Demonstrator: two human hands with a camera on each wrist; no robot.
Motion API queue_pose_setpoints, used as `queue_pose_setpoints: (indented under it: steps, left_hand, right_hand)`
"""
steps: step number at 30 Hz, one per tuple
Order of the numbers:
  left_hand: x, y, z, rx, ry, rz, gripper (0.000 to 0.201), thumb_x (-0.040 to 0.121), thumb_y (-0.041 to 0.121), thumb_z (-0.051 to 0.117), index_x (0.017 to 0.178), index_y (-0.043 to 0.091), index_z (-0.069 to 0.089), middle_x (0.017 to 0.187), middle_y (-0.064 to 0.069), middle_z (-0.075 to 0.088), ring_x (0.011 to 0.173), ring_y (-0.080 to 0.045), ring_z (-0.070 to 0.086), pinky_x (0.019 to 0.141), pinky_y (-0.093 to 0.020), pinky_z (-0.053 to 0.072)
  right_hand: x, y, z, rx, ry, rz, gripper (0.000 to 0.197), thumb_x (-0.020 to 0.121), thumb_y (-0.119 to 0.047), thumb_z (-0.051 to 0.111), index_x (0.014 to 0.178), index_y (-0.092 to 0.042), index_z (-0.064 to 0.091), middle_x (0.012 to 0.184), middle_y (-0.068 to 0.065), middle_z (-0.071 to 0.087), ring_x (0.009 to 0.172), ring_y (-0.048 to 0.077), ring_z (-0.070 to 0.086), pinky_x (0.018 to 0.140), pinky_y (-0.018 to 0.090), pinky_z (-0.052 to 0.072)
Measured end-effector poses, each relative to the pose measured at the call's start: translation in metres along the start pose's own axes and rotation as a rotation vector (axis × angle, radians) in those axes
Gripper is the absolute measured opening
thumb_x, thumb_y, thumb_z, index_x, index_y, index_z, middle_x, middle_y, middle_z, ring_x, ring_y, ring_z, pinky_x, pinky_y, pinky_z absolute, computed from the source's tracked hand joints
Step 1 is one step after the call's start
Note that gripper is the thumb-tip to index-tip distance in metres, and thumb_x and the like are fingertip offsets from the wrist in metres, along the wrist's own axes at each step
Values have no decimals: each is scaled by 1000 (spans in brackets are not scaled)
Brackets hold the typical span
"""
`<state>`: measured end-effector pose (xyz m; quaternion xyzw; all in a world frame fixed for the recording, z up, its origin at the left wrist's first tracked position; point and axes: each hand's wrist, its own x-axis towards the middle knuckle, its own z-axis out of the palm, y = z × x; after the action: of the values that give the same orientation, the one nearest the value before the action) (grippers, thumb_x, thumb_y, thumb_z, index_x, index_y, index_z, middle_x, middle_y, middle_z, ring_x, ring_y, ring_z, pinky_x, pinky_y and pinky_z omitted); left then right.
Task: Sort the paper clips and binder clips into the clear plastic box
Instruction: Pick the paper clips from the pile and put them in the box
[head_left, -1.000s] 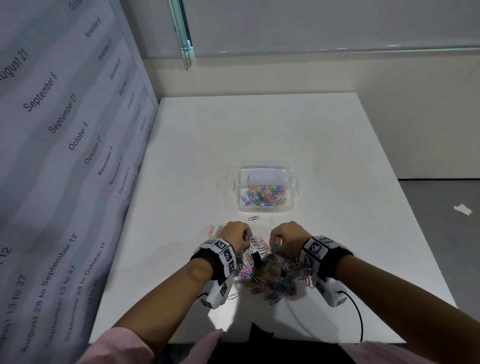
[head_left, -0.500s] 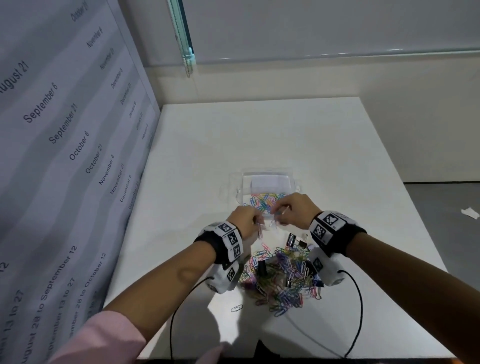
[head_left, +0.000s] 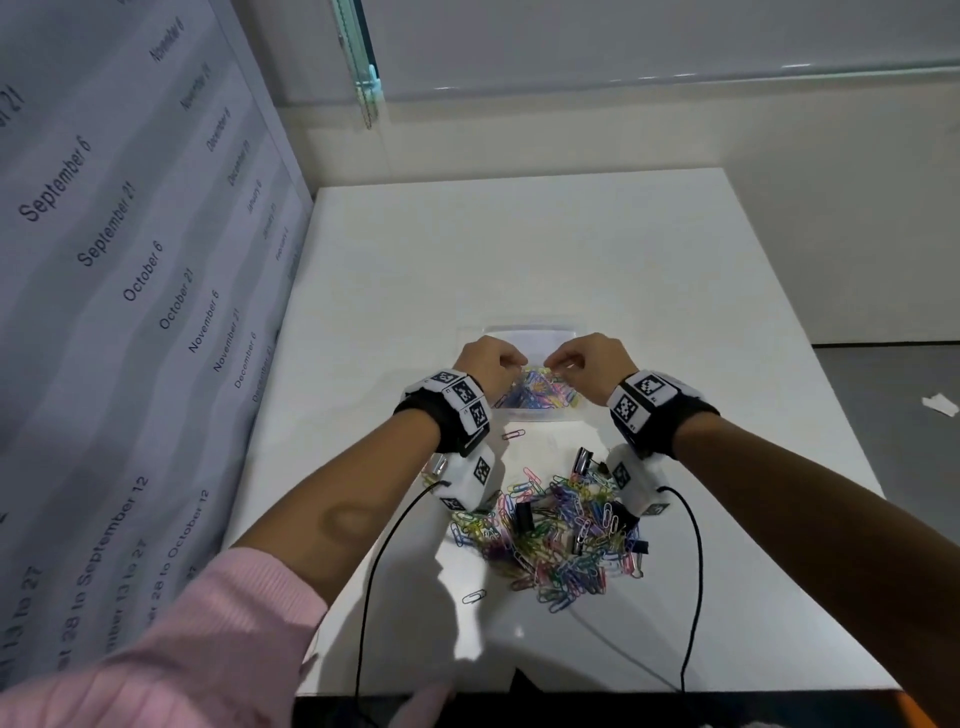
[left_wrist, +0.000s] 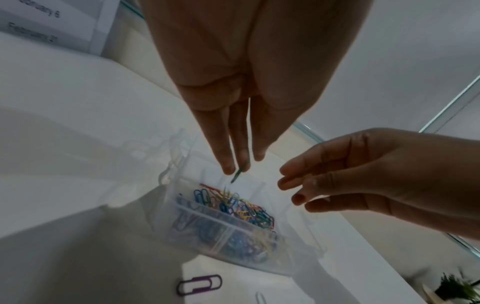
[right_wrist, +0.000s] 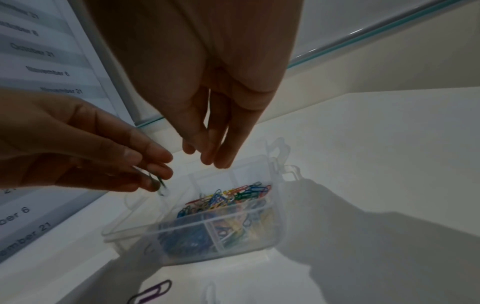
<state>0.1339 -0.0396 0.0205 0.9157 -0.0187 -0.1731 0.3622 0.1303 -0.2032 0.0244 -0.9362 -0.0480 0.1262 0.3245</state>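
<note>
Both hands have moved from the pile (head_left: 550, 535) on the near tabletop (head_left: 675, 291) to the clear plastic box (left_wrist: 233, 232): left hand (head_left: 488, 364) pinches a paper clip (left_wrist: 238, 174), right hand (head_left: 587, 361) fingers (right_wrist: 221, 158) loosely open, seemingly empty, so another drop looks imminent.

One clear plastic box (head_left: 540, 413) with inner dividers sits on one white table (head_left: 519, 260). Two hands are over it, the left hand (head_left: 488, 361) and the right hand (head_left: 592, 358). Coloured wire paper clips (head_left: 550, 551) in the heap are too many to count; at least four black binder clips (head_left: 524, 517) show among them.
</note>
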Motion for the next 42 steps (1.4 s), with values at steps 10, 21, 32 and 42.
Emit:
queue_pose_setpoints:
  steps: [10, 21, 32, 42]
  left_hand:
    - [-54, -11, 18, 84, -164, 130, 23, 88, 9, 50, 100, 10, 70, 105, -8, 70, 82, -18, 61, 78, -23, 47]
    - [-94, -39, 57, 366, -402, 130, 52, 75, 33, 73, 120, 17, 53, 118, -8, 51, 107, -24, 52, 93, -37, 45]
    - [-93, -35, 68, 366, -370, 116, 42, 76, 14, 69, 115, 13, 55, 117, -10, 55, 106, -28, 55, 88, -36, 45]
    - [-97, -45, 67, 312, -335, 134, 29, 78, 3, 65, 105, 11, 62, 109, -8, 44, 101, -30, 54, 80, -33, 44]
  right_hand:
    - [-46, 4, 5, -193, -305, -139, 27, 78, -3, 48, 86, -13, 71, 79, 1, 66, 65, 10, 52, 66, 18, 37]
    - [-92, 58, 9, -257, -401, -137, 27, 66, -12, 72, 93, -14, 69, 81, 1, 63, 71, 15, 52, 69, 23, 44]
    - [-105, 73, 17, -352, -424, -64, 35, 63, -11, 71, 98, -14, 65, 101, 9, 63, 95, 26, 58, 72, 20, 34]
    - [-110, 93, 8, -149, -274, -83, 32, 61, -5, 74, 82, -17, 52, 68, -6, 56, 62, 21, 55, 62, 24, 43]
